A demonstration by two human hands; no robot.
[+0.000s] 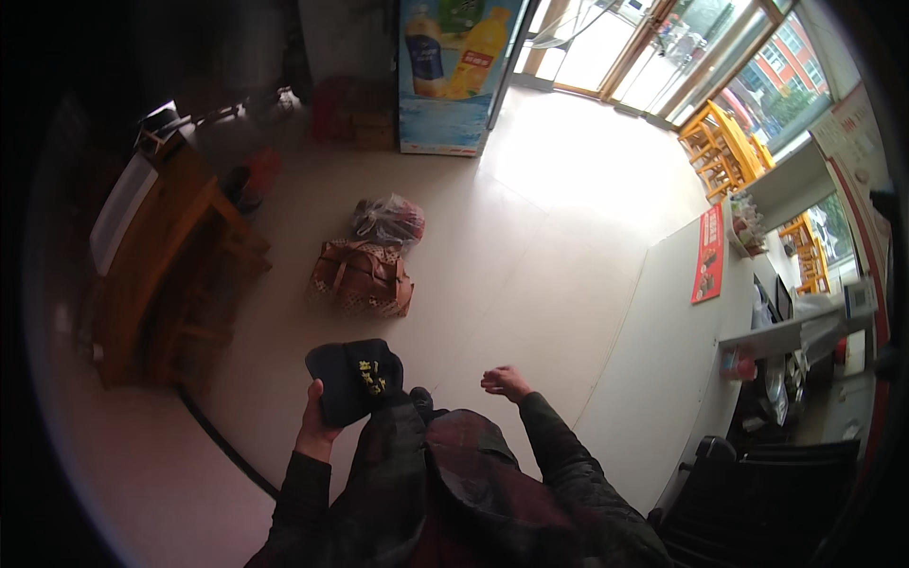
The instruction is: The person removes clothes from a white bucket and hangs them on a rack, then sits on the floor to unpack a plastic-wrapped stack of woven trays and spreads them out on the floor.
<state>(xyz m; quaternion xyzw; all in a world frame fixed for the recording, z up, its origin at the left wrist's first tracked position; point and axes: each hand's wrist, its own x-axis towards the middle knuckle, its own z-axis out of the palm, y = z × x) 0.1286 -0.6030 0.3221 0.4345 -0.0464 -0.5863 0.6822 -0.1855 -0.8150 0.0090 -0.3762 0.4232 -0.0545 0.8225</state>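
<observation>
A dark baseball cap [348,380] with yellow lettering is in my left hand [317,426], gripped near its brim, low at the centre-left. My right hand [506,383] hangs in the air right of my legs, fingers loosely curled; nothing shows in it. Beyond the cap, on the pale floor, lies a brown handbag [363,270] resting in or on a patterned bag [394,304]. A clear plastic bag [389,220] with reddish contents sits touching it on the far side. One dark shoe [422,401] shows between the cap and my dark plaid clothing.
A wooden table [170,213] with stools stands at left. A drinks fridge [451,78] is ahead, with glass doors [639,64] to its right. A white counter [639,341] runs along the right, near a black chair [767,497]. Wooden tables [738,145] stand by the window.
</observation>
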